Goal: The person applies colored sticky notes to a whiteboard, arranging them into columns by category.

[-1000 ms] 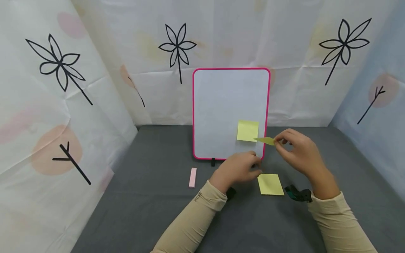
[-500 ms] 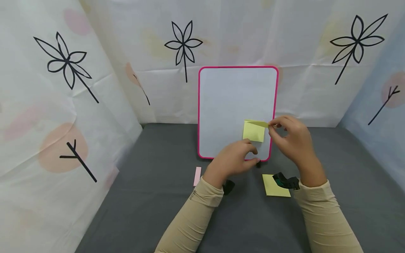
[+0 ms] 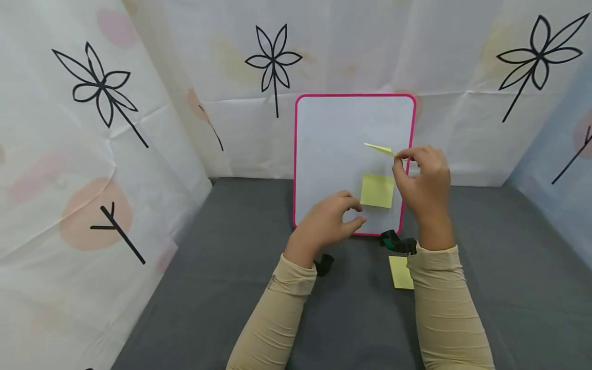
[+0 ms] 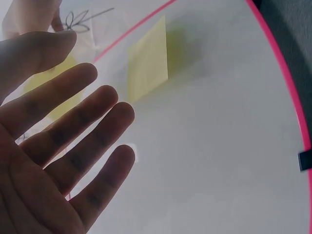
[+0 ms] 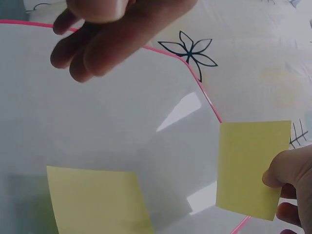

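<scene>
My right hand pinches a yellow sticky note by its edge between thumb and fingers. Seen nearly edge-on from the head, this note overlaps the right part of a pink-framed whiteboard. In the right wrist view the held note shows its flat face, thumb on it. Another yellow sticky note is on the board's lower right, just below. Beside that note's lower left corner is my left hand, holding nothing. Its spread fingers show in the left wrist view, partly covering the held note.
On the grey table lies a yellow sticky-note pad, partly hidden by my right sleeve. The whiteboard stands upright before a white cloth backdrop with black flower drawings. Black wrist straps show at both wrists.
My right hand has carried the pinched note upward, from beside the stuck note to above it. My left hand has shifted slightly left and up, and its fingers have opened. The pink strip is now hidden.
</scene>
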`<state>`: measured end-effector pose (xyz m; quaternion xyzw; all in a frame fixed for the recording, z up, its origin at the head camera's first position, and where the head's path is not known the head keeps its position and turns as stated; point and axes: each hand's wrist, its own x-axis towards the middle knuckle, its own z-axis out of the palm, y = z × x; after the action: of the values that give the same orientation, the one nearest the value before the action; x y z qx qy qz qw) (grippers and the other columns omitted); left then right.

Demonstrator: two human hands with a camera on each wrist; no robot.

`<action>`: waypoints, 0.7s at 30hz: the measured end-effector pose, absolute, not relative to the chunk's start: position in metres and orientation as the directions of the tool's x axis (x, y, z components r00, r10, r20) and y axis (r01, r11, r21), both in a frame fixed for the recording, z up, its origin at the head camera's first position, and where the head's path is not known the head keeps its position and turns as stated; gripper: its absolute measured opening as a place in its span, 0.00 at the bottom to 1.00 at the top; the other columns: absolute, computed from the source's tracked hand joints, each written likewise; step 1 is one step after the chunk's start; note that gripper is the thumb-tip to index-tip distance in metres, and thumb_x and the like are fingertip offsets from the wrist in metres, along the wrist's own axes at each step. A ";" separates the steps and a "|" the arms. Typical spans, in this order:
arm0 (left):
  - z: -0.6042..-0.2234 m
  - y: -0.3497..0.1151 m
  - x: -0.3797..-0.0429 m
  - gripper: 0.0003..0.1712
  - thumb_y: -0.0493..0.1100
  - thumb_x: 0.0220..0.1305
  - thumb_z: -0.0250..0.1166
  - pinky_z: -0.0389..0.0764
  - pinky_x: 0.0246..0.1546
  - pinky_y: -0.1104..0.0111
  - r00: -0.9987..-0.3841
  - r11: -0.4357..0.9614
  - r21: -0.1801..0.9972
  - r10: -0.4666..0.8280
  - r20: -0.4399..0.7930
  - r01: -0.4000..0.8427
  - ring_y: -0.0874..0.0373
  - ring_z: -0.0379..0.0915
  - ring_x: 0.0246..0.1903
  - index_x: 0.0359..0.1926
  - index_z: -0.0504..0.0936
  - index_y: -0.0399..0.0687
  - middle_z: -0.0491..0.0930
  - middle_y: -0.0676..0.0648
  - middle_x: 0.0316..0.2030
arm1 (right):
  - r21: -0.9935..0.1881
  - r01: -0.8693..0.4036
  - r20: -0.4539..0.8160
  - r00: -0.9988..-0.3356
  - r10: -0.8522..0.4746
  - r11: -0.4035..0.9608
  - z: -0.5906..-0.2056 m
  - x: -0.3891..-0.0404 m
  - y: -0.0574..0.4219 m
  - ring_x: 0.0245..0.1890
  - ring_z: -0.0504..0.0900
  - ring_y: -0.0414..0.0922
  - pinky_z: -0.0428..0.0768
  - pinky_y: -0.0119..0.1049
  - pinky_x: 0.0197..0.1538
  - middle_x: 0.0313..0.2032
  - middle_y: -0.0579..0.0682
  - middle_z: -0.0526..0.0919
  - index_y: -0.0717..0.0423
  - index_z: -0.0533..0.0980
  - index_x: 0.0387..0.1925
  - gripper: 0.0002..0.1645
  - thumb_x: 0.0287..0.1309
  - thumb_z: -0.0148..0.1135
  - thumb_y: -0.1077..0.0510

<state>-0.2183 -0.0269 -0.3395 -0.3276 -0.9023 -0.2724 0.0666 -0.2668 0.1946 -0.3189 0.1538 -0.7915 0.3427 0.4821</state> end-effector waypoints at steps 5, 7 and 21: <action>-0.340 -0.035 -0.223 0.16 0.46 0.74 0.69 0.83 0.57 0.62 -0.796 0.626 0.495 0.522 0.307 0.602 0.53 0.83 0.53 0.53 0.88 0.40 0.85 0.45 0.51 | -0.430 -0.554 0.863 -0.483 0.146 0.713 -0.320 -0.276 0.193 0.40 0.79 0.62 0.70 0.52 0.51 0.36 0.67 0.87 0.70 0.86 0.36 0.10 0.68 0.65 0.64; -0.341 -0.037 -0.224 0.15 0.45 0.74 0.69 0.83 0.57 0.61 -0.799 0.619 0.511 0.515 0.309 0.596 0.50 0.83 0.54 0.53 0.88 0.39 0.85 0.43 0.51 | -0.427 -0.545 0.864 -0.482 0.148 0.722 -0.322 -0.279 0.193 0.40 0.79 0.63 0.70 0.52 0.53 0.37 0.68 0.88 0.71 0.85 0.36 0.11 0.68 0.64 0.63; -0.345 -0.041 -0.232 0.16 0.44 0.74 0.69 0.82 0.60 0.58 -0.825 0.628 0.542 0.485 0.289 0.559 0.50 0.82 0.56 0.55 0.87 0.39 0.85 0.43 0.53 | -0.456 -0.520 0.864 -0.452 0.221 0.722 -0.330 -0.291 0.191 0.42 0.77 0.63 0.68 0.51 0.52 0.37 0.65 0.88 0.68 0.87 0.34 0.10 0.67 0.66 0.64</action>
<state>-0.2318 -0.0412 -0.3447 -0.2899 -0.9002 -0.3197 0.0577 -0.2914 0.1907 -0.3298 0.0969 -0.7723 0.3600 0.5144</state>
